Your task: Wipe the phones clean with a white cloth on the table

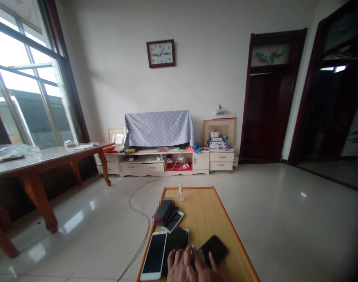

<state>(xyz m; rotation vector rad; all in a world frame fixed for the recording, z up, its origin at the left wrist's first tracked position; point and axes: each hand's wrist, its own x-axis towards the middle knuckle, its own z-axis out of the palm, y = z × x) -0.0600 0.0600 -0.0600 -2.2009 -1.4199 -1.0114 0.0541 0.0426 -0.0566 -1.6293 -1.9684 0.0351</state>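
Observation:
Close together at the near end of the wooden table, both my hands meet around a crumpled white tissue. The fingers of my left hand are bent and pressed together, touching its left side. My right hand pinches it, with one finger sticking out toward a black phone lying face-down or dark. A white-framed phone lies left of my left hand. Between them is a dark flat item, partly covered by my fingers. Another white phone lies farther back.
A pixelated dark item lies beside the farther phone. A small spray bottle stands at the table's far end. A cable runs across the floor on the left. A long table stands by the window; a low cabinet lines the wall.

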